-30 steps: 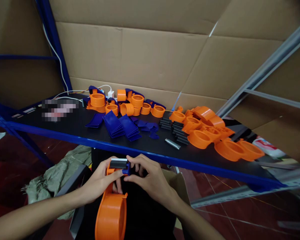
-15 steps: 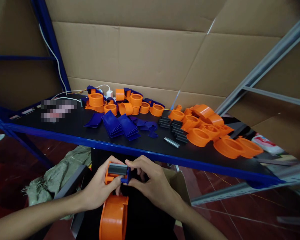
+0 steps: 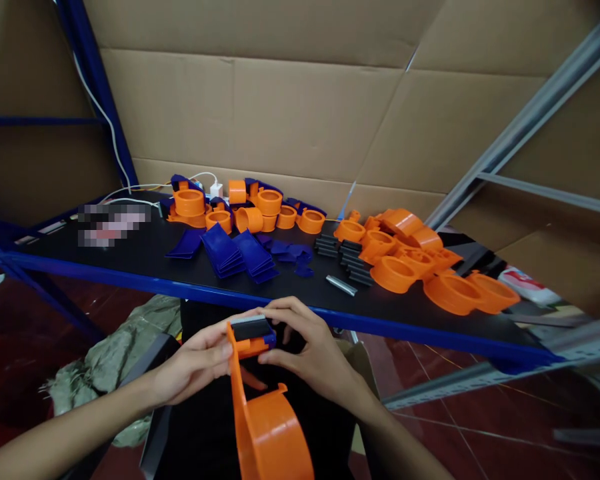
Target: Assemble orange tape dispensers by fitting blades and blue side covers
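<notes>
I hold an orange tape dispenser (image 3: 280,427) in front of my body, below the shelf's front edge. Its wide ring hangs toward me, and its head points away. Across the head lies a black strip (image 3: 253,329) with a grey serrated edge. A small blue side piece (image 3: 270,341) sits at the head's right end. My left hand (image 3: 195,367) is closed on the orange frame from the left, thumb on its side. At the right end, my right hand (image 3: 315,347) pinches the head around the blue piece; some of its fingers are hidden behind.
On the black shelf (image 3: 145,247) lie blue flat plates (image 3: 223,253), small blue parts (image 3: 295,253), black strips (image 3: 353,263), a loose metal strip (image 3: 341,285) and several orange dispenser bodies (image 3: 395,273). Orange-and-blue dispensers (image 3: 190,203) stand behind. A sack (image 3: 115,353) lies below left.
The dispenser has turned so its ring swings right and its side frame faces my left hand. My left hand has shifted its hold to that frame; my right hand stays at the head's right end.
</notes>
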Available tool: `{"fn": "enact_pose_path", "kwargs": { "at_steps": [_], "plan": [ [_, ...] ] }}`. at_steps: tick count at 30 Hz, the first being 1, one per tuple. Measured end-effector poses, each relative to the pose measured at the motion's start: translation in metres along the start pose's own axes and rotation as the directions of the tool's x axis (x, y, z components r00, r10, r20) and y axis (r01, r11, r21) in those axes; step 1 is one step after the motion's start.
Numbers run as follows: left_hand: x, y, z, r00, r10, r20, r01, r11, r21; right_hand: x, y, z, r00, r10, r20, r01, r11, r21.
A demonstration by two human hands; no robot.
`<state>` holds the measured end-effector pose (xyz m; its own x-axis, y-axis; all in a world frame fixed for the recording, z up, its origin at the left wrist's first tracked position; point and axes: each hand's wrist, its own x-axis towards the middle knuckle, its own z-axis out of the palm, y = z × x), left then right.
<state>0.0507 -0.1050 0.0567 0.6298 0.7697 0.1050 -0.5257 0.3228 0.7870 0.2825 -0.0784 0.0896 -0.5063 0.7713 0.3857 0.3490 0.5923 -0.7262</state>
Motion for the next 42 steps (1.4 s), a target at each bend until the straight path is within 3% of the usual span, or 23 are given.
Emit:
{"fn": "enact_pose_path", "kwargs": {
  "at_steps": [5,11,14,17,20,22,24,26,29,31,35,42],
  "plan": [
    [0.002,0.0,-0.004,0.971,0.116,-0.209,-0.077,0.98,0.186,-0.006,-0.015,-0.015,0.999,0.052,-0.006,-0.052,0.999,-0.01],
    [0.0,0.0,-0.006,0.919,0.217,-0.328,-0.089,0.927,0.365,-0.017,-0.033,0.0,0.978,-0.013,0.207,0.056,0.978,-0.203],
    [0.001,0.0,-0.006,0.93,0.244,-0.273,-0.159,0.94,0.301,-0.017,-0.028,0.006,0.994,-0.026,0.103,0.036,0.995,-0.095],
    [0.004,0.003,-0.002,0.954,0.253,-0.161,-0.23,0.961,0.151,-0.015,-0.022,0.005,0.996,0.083,0.026,-0.087,0.964,0.249],
    [0.005,0.003,0.001,0.979,0.194,-0.068,-0.191,0.98,0.048,-0.014,-0.02,0.008,0.96,0.18,0.216,-0.269,0.809,0.522],
    [0.002,0.001,-0.001,0.99,0.141,-0.015,-0.141,0.99,-0.001,-0.013,-0.021,0.013,0.915,0.172,0.365,-0.356,0.77,0.53],
    [-0.001,-0.003,-0.008,0.994,0.105,-0.015,-0.105,0.994,-0.029,-0.011,-0.023,0.016,0.89,0.121,0.44,-0.329,0.839,0.433],
    [-0.005,-0.008,-0.016,0.987,0.116,-0.112,-0.121,0.992,-0.041,-0.01,-0.024,0.01,0.895,0.062,0.442,-0.204,0.938,0.281],
    [-0.008,-0.012,-0.024,0.958,0.159,-0.241,-0.172,0.984,-0.035,-0.005,-0.018,-0.012,0.961,0.05,0.272,-0.064,0.997,0.042],
    [-0.008,-0.014,-0.025,0.941,0.166,-0.295,-0.177,0.984,-0.011,0.001,-0.008,-0.03,0.994,0.063,0.088,-0.054,0.994,-0.098],
    [-0.008,-0.012,-0.022,0.905,0.177,-0.387,-0.173,0.984,0.046,0.019,0.018,-0.054,0.988,0.037,-0.151,-0.092,0.923,-0.375],
    [-0.002,-0.002,-0.012,0.911,0.239,-0.336,-0.13,0.94,0.314,0.061,0.031,-0.044,0.986,-0.016,-0.164,-0.086,0.797,-0.597]
  ]
}}
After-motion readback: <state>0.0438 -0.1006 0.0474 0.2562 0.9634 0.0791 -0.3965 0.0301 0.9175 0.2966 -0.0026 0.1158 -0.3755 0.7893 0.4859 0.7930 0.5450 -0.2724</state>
